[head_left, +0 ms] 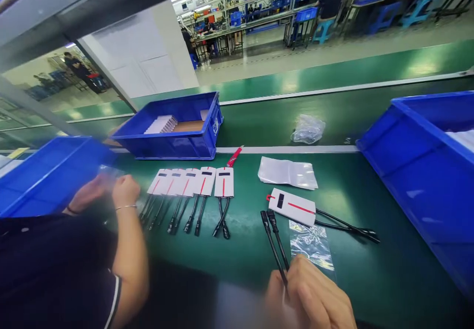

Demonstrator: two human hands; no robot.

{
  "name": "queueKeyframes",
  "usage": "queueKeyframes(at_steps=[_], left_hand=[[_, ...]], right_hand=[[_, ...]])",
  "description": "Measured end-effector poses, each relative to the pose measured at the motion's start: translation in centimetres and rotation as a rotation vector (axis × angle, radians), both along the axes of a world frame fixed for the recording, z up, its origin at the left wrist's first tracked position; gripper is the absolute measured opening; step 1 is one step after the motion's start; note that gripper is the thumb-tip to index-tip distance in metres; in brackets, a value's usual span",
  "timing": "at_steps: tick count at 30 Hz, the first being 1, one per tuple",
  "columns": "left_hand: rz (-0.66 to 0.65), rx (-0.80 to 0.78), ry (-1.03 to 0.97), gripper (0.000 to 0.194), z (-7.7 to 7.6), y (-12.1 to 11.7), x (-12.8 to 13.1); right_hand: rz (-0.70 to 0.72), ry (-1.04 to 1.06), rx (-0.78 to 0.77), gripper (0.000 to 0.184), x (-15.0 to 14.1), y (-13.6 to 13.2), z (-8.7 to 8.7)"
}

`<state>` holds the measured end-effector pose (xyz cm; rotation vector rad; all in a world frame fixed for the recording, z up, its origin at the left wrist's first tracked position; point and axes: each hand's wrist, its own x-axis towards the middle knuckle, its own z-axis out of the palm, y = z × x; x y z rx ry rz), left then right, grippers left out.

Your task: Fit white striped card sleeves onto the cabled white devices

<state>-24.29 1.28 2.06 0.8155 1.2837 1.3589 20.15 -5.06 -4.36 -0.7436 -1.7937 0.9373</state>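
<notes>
My right hand point(314, 297) is at the bottom edge, blurred, its thumb and fingers pinched round two thin black cables point(274, 240) with plug ends pointing away from me. Just beyond lie a white card with a red stripe point(292, 206), a small clear plastic bag point(311, 242) and another pair of black cables point(348, 227) running right. My left hand is not visible. At the left a co-worker in a dark shirt has both hands point(111, 193) close together by a blue bin, handling something clear and blurred.
A row of several white red-striped cards with black cables point(192, 185) lies mid-table. Flat clear bags point(288, 172), a crumpled bag point(307, 129) and a red tool point(234, 157) lie behind. Blue bins stand at the back point(174, 143), left point(48, 176) and right point(425, 171). Other workers are far behind.
</notes>
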Motion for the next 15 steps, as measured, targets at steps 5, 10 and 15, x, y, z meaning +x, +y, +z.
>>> queueKeyframes(at_steps=[5, 10, 15], left_hand=[[0.015, -0.148, 0.082, 0.061, 2.1, 0.2, 4.0], [0.197, -0.113, 0.149, 0.056, 3.0, -1.6, 8.6], [0.115, -0.207, 0.132, 0.048, 1.7, -3.5, 11.7]], right_hand=[[0.03, 0.059, -0.063, 0.03, -0.4, -0.4, -0.9], [0.065, 0.01, 0.01, 0.03, -0.4, -0.5, -1.6], [0.036, -0.028, -0.072, 0.029, -0.6, -0.9, -0.8]])
